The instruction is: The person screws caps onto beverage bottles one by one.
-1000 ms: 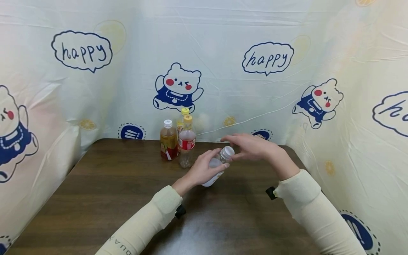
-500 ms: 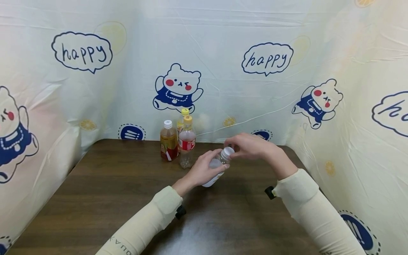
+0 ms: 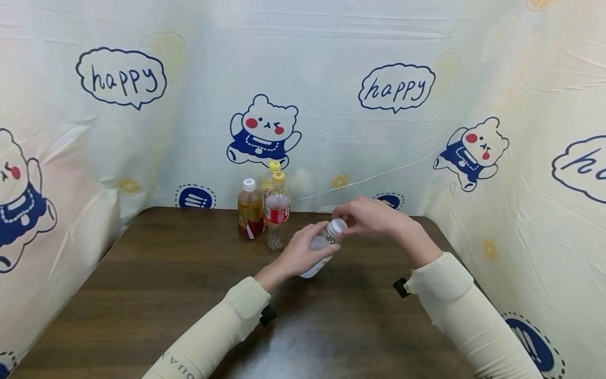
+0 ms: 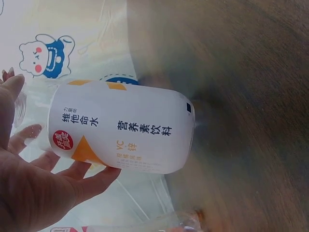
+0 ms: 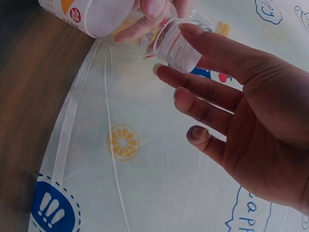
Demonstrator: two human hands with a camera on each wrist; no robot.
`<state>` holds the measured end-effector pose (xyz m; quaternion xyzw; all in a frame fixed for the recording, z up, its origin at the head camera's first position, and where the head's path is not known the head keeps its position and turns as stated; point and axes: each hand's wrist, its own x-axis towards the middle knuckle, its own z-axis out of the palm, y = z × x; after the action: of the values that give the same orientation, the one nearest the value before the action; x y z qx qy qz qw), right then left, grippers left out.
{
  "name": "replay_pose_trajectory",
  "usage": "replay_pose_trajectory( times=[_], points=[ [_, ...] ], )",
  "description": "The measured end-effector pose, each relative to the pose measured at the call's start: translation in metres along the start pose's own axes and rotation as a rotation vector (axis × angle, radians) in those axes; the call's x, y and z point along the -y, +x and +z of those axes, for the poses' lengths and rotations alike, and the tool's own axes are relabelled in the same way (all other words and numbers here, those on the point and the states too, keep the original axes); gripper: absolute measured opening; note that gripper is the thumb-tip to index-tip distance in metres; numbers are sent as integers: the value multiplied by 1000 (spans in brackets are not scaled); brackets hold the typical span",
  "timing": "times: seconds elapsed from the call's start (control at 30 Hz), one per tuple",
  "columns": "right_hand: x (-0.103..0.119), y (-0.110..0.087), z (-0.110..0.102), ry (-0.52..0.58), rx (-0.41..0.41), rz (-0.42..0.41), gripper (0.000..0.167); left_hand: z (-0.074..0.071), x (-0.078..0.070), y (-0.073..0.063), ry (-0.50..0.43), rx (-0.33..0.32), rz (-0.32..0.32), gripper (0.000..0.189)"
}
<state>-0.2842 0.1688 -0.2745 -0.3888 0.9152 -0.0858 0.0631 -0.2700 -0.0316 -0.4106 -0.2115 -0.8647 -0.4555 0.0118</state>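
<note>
A clear plastic drink bottle (image 4: 120, 128) with a white label and orange patches is tilted in the middle, its white cap (image 3: 338, 227) pointing up and to the right. My left hand (image 3: 306, 246) grips it around the upper body, thumb on the near side. In the left wrist view the label faces the camera, and the bottle's base is close over the table. My right hand (image 3: 371, 217) is at the cap from the right, thumb and index finger pinching it. In the right wrist view its other fingers are spread loosely below the cap (image 5: 186, 55).
Behind and left of the held bottle stand a white-capped bottle of amber drink (image 3: 250, 210), a yellow-capped bottle with a red label (image 3: 277, 223) and another yellow-capped bottle (image 3: 267, 184). All are on the dark wooden table (image 3: 189, 295). A printed curtain (image 3: 331, 142) surrounds the table's back and sides.
My right hand has moved in slightly, and its fingers have closed onto the cap. The left hand and the bottle have stayed in place.
</note>
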Motion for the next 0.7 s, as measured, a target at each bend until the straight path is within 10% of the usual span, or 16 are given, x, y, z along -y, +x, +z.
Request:
replay_pose_trajectory(
  times=[0.2, 0.7],
  points=[
    [1, 0, -2, -34, 6, 47, 16, 0, -1, -1, 6, 4, 4, 67],
    [6, -5, -5, -65, 41, 82, 66, -1, -1, -2, 16, 7, -19, 72]
  ],
)
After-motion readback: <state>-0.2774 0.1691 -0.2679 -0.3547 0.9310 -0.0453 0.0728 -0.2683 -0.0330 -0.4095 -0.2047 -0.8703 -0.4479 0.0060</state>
